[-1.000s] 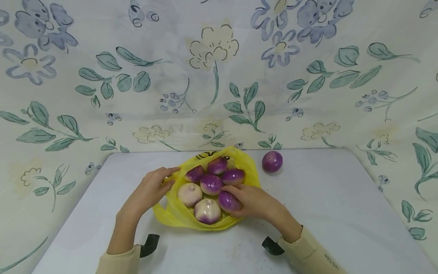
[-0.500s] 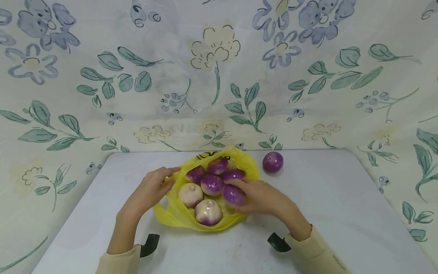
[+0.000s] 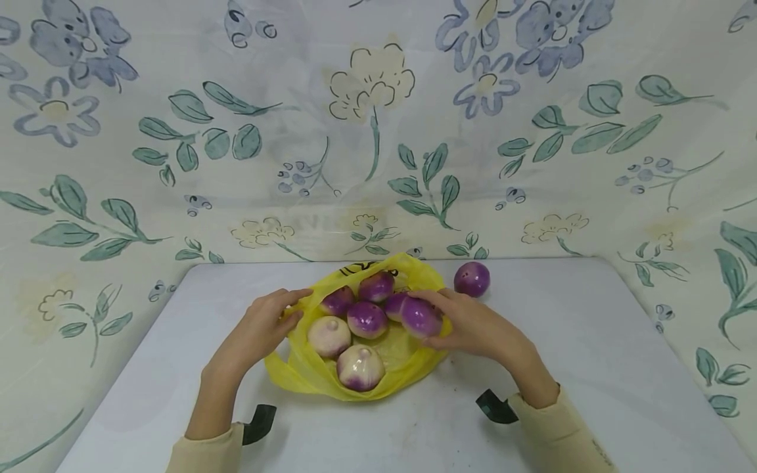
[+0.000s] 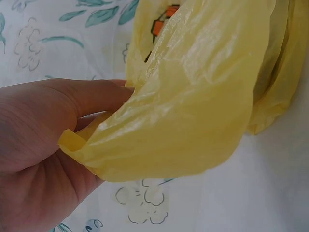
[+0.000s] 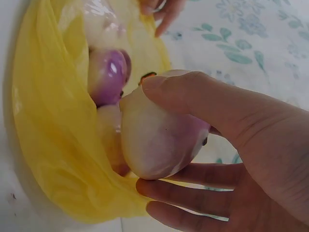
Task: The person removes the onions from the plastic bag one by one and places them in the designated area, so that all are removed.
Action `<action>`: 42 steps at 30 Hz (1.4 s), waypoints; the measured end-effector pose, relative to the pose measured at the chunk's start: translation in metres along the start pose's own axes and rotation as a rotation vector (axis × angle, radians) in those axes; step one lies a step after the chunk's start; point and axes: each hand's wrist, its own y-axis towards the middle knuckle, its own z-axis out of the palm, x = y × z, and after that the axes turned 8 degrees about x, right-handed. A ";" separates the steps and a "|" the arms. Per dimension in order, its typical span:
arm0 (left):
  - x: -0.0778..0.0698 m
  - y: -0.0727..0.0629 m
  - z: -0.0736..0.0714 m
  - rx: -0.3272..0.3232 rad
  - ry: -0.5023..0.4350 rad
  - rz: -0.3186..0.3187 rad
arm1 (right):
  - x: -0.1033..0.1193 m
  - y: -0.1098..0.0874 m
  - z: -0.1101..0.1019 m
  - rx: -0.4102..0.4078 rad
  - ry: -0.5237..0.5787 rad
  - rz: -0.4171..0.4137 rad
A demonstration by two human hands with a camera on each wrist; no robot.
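A yellow plastic bag (image 3: 298,380) lies wide open at the middle of the table, its mouth facing up. My left hand (image 3: 266,322) pinches the bag's left edge; the left wrist view shows the yellow film (image 4: 183,135) between thumb and fingers. In my right hand (image 3: 476,322) is a purple-and-white turnip (image 3: 421,318), raised at the bag's right rim. Its pale side and pointed tip (image 5: 159,140) face the right wrist camera, thumb on top and fingers below. Inside the bag sit several more turnips, including a purple one (image 3: 367,320) and a pale one (image 3: 361,368).
Behind the right hand, a loose purple turnip (image 3: 472,279) rests on the white table (image 3: 591,355). Floral cloth (image 3: 367,164) hangs at the table's back edge and both sides. Black pieces (image 3: 495,407) jut from each sleeve cuff.
My right hand has lifted the turnip from the bag's front right and carried it up, right and back to the rim. The left hand stays at the bag's edge.
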 end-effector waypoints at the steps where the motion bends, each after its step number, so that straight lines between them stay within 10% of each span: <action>1: 0.000 0.000 0.000 -0.002 0.002 0.002 | -0.002 -0.001 -0.001 -0.008 -0.001 -0.001; 42: 0.000 0.001 0.001 -0.004 0.010 0.003 | -0.070 -0.033 -0.042 -0.194 0.087 0.189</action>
